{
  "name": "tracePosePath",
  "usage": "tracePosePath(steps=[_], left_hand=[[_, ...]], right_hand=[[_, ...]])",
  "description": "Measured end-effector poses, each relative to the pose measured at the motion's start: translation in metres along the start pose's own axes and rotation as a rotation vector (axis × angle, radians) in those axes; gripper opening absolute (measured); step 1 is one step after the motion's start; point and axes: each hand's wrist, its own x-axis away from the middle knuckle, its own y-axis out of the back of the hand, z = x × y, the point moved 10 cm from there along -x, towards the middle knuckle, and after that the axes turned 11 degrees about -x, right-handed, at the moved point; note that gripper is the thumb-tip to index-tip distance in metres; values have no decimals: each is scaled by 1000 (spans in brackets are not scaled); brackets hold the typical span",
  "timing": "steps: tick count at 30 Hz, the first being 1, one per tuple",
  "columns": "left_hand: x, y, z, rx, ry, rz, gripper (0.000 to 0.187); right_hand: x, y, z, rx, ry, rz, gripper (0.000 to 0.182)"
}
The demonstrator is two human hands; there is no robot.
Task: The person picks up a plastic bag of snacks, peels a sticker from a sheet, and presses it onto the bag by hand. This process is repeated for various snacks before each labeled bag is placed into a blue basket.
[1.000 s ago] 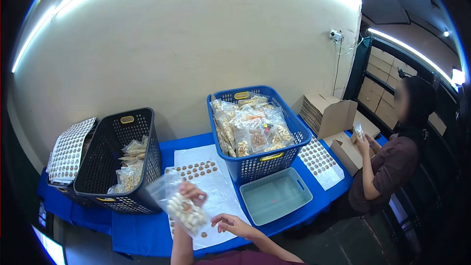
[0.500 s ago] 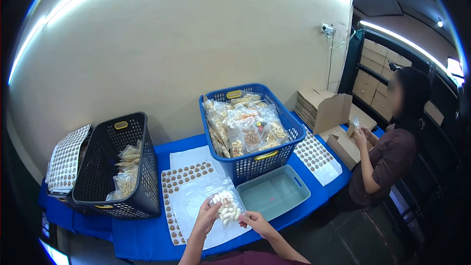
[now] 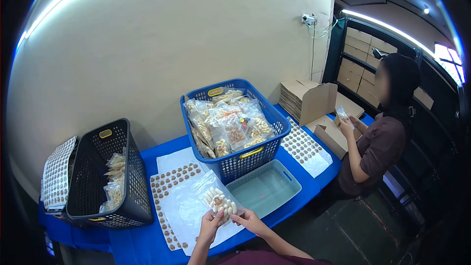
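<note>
A clear plastic bag of white oval pieces (image 3: 223,201), with a round brown sticker on its front, is held up over the sticker sheets. My left hand (image 3: 210,225) pinches its lower left edge. At the lower right edge, my right hand (image 3: 249,222) grips the same bag. Beneath lie white sheets with rows of round brown stickers (image 3: 167,186). Just beyond the bag and to the right sits a shallow grey-green tray (image 3: 265,189), with a small reddish scrap in it.
A blue basket (image 3: 252,164) full of filled bags stands behind the tray. To the left is a dark basket (image 3: 137,191) with a few bags. At the right, a co-worker (image 3: 375,142) holds a small bag by open cardboard boxes (image 3: 326,137) and another sticker sheet (image 3: 306,149).
The bag is now more upright, its sticker plainly visible, and my hands have moved closer together at its lower edge. The view has shifted, so the surroundings sit further left.
</note>
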Motion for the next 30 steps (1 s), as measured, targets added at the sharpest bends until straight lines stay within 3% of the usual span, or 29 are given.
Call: tracePosePath(steps=[3,4,7,9,11,12,15,16,19,21,23,26,29,30], left_hand=[[-4,9,-1,-171,-110,-24,21],[4,3,-23,-432,-185,-83,18],[16,-18,-26,-341,-266,-9,28],[10,-22,-18,-381,-256,44,29],[14,-35,-35,-459,-209,87,30],[10,-34,-27,-601,-155,179,18],[13,-40,-46,-217,-290,234,34],[14,-33,-44,-293,-237,282,51],[17,9,-61,-221,-290,172,42],[26,53,-58,-260,-195,5,31],[37,100,-48,-240,-170,-192,26],[60,152,-44,-200,-101,-450,21],[70,180,-46,-173,-153,-545,20],[70,186,-49,-163,-172,-556,19]], right_hand=[[0,-4,3,3,-14,-20,27],[1,-2,3,19,-28,1,27],[11,-8,37,190,2,177,32],[18,-12,70,618,3,296,31],[19,-14,86,640,-21,314,29],[18,-13,89,653,-36,326,28],[1,-5,103,841,174,308,27],[-2,-9,127,779,223,250,27],[-15,22,184,765,554,-89,22],[3,25,229,738,983,-437,23],[8,48,239,482,1265,-630,24],[-30,83,235,351,1296,-708,31],[-105,94,203,335,635,-531,41],[-127,101,166,204,498,-348,50]])
